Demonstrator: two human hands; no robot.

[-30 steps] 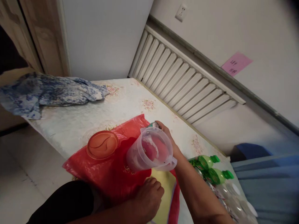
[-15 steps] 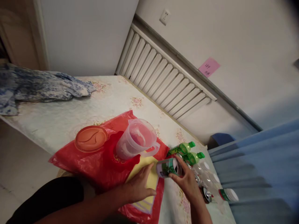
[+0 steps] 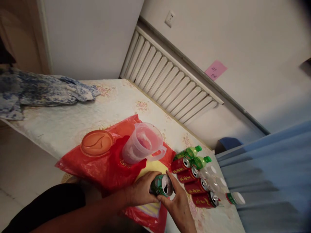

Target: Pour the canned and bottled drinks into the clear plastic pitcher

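Note:
A green drink can (image 3: 159,185), opened at the top, is between my two hands above a yellow cloth (image 3: 155,166). My left hand (image 3: 142,191) is closed around its left side. On the other side, my right hand (image 3: 176,197) grips it with thumb and fingers near the rim. Just beyond them a clear plastic pitcher (image 3: 132,147) with a handle stands on a red plastic bag (image 3: 97,168). An orange-red lid (image 3: 97,143) lies on the bag, left of the pitcher.
Right of my hands, several red cans (image 3: 186,176) stand in a row beside green bottles (image 3: 188,152) and clear bottles (image 3: 215,181). A crumpled blue-white cloth (image 3: 55,90) lies at far left. A radiator (image 3: 167,76) and blue curtain (image 3: 279,171) border the table (image 3: 116,100).
The green can has moved left and nearer to me in my right hand. My left hand, formerly apart from it, now holds it too. The red cans are more exposed.

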